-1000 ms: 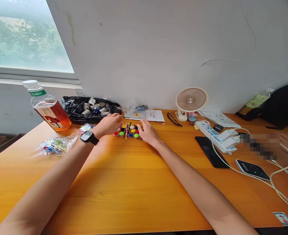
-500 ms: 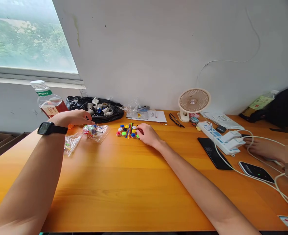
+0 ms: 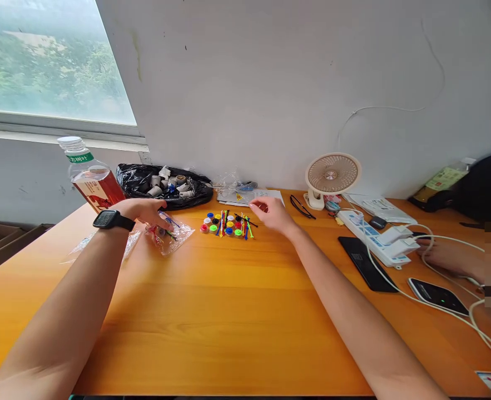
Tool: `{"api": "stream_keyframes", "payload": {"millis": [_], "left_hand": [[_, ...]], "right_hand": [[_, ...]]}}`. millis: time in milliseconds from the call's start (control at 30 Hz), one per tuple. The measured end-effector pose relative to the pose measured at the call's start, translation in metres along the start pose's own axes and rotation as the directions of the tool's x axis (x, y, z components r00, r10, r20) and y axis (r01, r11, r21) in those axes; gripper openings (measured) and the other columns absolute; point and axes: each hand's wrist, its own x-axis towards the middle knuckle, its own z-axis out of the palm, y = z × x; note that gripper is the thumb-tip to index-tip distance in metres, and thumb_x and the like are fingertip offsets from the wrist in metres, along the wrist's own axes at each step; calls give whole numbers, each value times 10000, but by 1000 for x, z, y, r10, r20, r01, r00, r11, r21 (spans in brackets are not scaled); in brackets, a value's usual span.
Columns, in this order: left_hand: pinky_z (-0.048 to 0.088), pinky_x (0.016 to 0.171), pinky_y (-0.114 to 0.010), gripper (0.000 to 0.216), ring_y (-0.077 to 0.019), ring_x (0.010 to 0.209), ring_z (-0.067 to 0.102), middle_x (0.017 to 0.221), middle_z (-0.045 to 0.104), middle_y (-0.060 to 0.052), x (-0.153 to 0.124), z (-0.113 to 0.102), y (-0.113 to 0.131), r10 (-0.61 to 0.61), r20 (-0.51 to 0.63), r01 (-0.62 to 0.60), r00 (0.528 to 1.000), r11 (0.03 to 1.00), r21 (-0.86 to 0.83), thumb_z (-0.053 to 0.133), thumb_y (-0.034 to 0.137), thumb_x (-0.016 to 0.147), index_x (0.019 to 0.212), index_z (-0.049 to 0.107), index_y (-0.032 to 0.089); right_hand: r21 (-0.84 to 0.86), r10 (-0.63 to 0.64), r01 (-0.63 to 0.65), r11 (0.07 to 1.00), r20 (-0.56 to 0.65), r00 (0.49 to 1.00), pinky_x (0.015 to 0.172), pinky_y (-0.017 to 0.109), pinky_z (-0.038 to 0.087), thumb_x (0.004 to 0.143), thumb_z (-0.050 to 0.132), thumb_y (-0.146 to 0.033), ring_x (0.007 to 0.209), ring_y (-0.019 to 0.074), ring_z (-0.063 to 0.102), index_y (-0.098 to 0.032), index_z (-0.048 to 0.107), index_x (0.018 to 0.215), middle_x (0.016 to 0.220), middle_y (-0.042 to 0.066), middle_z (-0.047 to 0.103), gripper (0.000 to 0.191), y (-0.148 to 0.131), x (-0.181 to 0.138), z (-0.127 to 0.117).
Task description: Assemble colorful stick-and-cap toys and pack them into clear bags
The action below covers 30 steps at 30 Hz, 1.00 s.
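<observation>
My left hand (image 3: pixel 150 213), with a black watch on the wrist, reaches over a clear plastic bag (image 3: pixel 177 243) of small coloured pieces. Its fingers are apart and bent down at the bag; a blue stick (image 3: pixel 170 220) shows beside them. Further right, round coloured pieces (image 3: pixel 213 228) lie in two clusters, with thin coloured sticks (image 3: pixel 222 224) between them. A second group of sticks (image 3: pixel 247 226) lies at the right end. Just past it hovers my right hand (image 3: pixel 272 215), fingers curved, a gap between thumb and forefinger, nothing visible in it.
A tilted drink bottle (image 3: pixel 97 183) stands behind my left forearm. Along the wall are a black bag of grey fittings (image 3: pixel 165 186), papers (image 3: pixel 266 196), glasses (image 3: pixel 301 206) and a fan (image 3: pixel 332 173). A power strip (image 3: pixel 374 239), phone (image 3: pixel 437 296) and another person's hand (image 3: pixel 449 253) are at right.
My right hand has moved right, off the coloured pieces, uncovering the second group of sticks. My left hand has shifted right and lower over the bag, its fingers now spread.
</observation>
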Motion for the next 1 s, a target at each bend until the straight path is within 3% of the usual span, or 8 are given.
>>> {"api": "stream_keyframes", "payload": {"millis": [233,333,433,567,667,800,900,1000], "left_hand": [[539,788,-277,973,-285,996,723,1200,757,-123,-39,-12,49,227,69,-220,972,971,-88,818,638,620,1459,614,189],[505,722,-248,762,-225,900,702,1044,758,-66,-53,-15,68,444,96,-419,891,885,-203,799,572,727,1392,661,224],[476,663,-237,597,-186,786,675,863,733,-28,-60,-12,90,612,31,-579,791,763,-288,806,559,796,1286,711,231],[411,566,-221,478,-130,634,573,699,635,20,-65,1,129,739,-80,-706,669,598,-380,844,540,797,1125,740,208],[349,513,-208,440,-105,587,515,668,587,37,-68,15,156,761,-192,-756,620,514,-406,865,475,799,1118,730,203],[405,515,-201,447,-108,591,570,693,620,30,-70,26,173,713,-299,-742,634,453,-494,829,381,847,1224,675,199],[458,540,-211,463,-121,634,620,767,650,5,-70,25,172,647,-410,-746,643,405,-529,814,376,863,1258,652,198],[524,636,-238,490,-138,738,659,873,660,-20,-69,20,168,512,-584,-771,630,329,-545,817,414,863,1266,636,201]], "right_hand": [[21,3,-5,1000,85,996,671,286,448,935,622,-351,701,169,610,-163,757,873,788,48,726,239,1,0,-13],[36,11,-16,999,138,990,681,289,458,923,637,-363,717,174,621,-164,763,886,792,48,731,238,2,0,-11],[65,17,-30,997,191,981,719,294,477,931,653,-402,767,182,646,-162,769,907,833,54,750,268,-3,-1,-10],[260,-58,-59,964,422,905,830,295,516,954,684,-520,924,198,693,-180,775,1102,1022,67,782,382,-19,-7,-13],[390,-157,-125,912,616,772,891,296,527,927,745,-533,1015,198,697,-211,749,1221,1139,59,770,436,-28,-12,-16],[378,-160,-229,897,762,628,888,297,533,864,832,-499,958,189,701,-188,784,1077,1032,49,778,380,-27,-13,-23],[400,-142,-279,873,755,640,899,311,547,870,829,-485,924,183,706,-171,789,1034,994,60,779,356,-21,-11,-31],[456,-118,-270,848,660,742,851,299,560,868,829,-462,882,172,705,-174,774,1053,972,59,774,346,-13,-9,-41]]}}
